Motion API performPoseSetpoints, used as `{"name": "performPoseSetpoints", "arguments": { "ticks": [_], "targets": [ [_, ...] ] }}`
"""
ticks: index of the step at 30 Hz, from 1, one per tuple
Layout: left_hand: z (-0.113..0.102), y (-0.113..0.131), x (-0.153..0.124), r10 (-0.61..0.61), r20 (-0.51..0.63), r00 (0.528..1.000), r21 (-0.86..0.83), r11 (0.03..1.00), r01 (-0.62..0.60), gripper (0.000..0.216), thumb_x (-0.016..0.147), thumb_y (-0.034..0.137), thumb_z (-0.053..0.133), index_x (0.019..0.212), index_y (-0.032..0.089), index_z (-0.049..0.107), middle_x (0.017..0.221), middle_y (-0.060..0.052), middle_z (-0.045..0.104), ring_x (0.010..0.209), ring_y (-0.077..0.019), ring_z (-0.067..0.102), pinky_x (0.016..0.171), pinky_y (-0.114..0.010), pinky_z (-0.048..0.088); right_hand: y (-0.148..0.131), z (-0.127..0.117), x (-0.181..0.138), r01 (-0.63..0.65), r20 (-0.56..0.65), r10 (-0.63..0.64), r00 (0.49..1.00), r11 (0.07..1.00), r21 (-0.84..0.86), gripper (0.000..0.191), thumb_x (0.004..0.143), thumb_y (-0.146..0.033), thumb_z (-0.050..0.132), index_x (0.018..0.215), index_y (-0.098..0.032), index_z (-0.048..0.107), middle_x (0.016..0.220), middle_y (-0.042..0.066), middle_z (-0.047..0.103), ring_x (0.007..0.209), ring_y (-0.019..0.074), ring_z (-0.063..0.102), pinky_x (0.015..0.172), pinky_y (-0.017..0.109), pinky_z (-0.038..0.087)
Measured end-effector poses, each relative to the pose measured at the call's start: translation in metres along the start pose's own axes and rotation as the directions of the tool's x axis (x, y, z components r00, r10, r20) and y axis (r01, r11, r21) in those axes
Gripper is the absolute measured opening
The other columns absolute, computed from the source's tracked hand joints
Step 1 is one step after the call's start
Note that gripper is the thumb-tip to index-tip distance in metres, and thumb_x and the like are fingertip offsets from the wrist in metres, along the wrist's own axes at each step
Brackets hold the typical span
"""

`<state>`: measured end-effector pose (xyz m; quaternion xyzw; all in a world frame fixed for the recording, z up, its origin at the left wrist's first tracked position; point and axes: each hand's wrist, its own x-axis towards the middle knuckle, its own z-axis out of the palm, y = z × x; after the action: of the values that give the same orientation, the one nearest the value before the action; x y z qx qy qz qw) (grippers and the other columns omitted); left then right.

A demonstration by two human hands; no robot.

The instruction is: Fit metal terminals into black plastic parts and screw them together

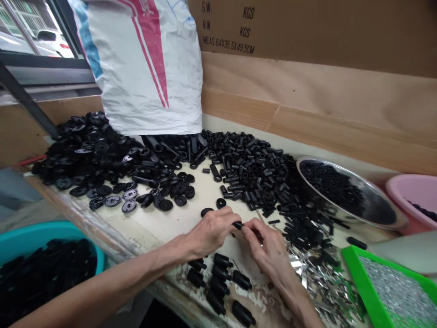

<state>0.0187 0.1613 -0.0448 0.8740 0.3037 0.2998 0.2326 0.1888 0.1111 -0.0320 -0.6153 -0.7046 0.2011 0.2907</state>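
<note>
My left hand [215,230] is closed around a small black plastic cylinder [237,225], which pokes out between thumb and fingers. Against its right end, my right hand [268,246] is closed in a pinch; whatever lies between these fingertips is too small and hidden to name. Just below the hands, several assembled black cylinders [218,286] with thin stubs at one end lie on the worktable [150,228]. Two black discs, one a ring [221,202], rest just beyond my left hand.
Black round parts [92,150] heap at left, short black tubes [256,164] at centre. A white sack [153,68] stands behind. Rightward are thin black pins [302,230], metal clips [324,278], a steel bowl [382,217], a pink basin [406,187] and a green tray [358,282]. A teal tub [99,255] sits lower left.
</note>
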Motion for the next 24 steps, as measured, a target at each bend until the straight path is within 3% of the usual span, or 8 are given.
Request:
{"name": "performPoseSetpoints", "arguments": {
  "ticks": [4,8,15,18,24],
  "targets": [
    [-0.004,-0.001,0.000,0.002,0.069,0.998,0.029,1.000,-0.004,0.021,0.087,0.009,0.042,0.097,0.016,0.059,0.086,-0.003,0.054,0.075,-0.0130,0.053,0.069,-0.021,0.043,-0.001,0.000,0.000,-0.043,0.009,0.042,0.999,0.998,0.046,0.024,0.089,-0.033,0.045,0.072,-0.021,0.055,0.061,-0.001,0.057,0.058,0.0142,0.051,0.059,0.025,0.036],
    [-0.004,-0.003,0.000,0.011,0.097,0.995,-0.028,1.000,-0.009,0.024,0.086,0.008,0.041,0.096,0.015,0.062,0.086,-0.004,0.056,0.078,-0.0146,0.053,0.070,-0.022,0.042,0.001,0.002,0.001,-0.107,0.053,0.101,0.994,0.986,0.129,0.028,0.090,-0.037,0.045,0.068,-0.020,0.053,0.050,-0.003,0.055,0.047,0.0123,0.048,0.049,0.023,0.034],
    [-0.012,0.001,0.007,-0.116,0.096,0.989,-0.151,0.980,0.129,0.018,0.084,0.015,0.053,0.094,0.019,0.068,0.086,-0.001,0.063,0.080,-0.0128,0.059,0.073,-0.019,0.043,0.013,0.005,0.007,-0.165,0.117,0.140,0.983,0.956,0.241,0.045,0.092,-0.049,0.038,0.071,-0.018,0.061,0.048,-0.001,0.059,0.040,0.0111,0.051,0.045,0.021,0.040],
    [-0.020,-0.002,0.006,-0.186,0.115,0.976,-0.186,0.961,0.205,0.021,0.082,0.020,0.059,0.100,0.019,0.067,0.089,-0.001,0.066,0.079,-0.0127,0.060,0.071,-0.018,0.043,0.019,-0.003,0.007,-0.187,0.083,0.171,0.982,0.950,0.249,0.048,0.092,-0.054,0.035,0.085,-0.017,0.065,0.056,0.000,0.063,0.041,0.0114,0.052,0.043,0.022,0.040],
    [-0.041,-0.013,-0.012,-0.329,0.176,0.928,-0.105,0.931,0.350,0.019,0.076,0.020,0.063,0.093,0.018,0.071,0.086,-0.001,0.063,0.075,-0.0136,0.058,0.066,-0.019,0.041,0.022,-0.019,0.008,-0.203,0.028,0.201,0.979,0.952,0.229,0.047,0.089,-0.054,0.039,0.093,-0.016,0.066,0.057,0.001,0.062,0.044,0.0134,0.055,0.043,0.022,0.041]
  ]
}}
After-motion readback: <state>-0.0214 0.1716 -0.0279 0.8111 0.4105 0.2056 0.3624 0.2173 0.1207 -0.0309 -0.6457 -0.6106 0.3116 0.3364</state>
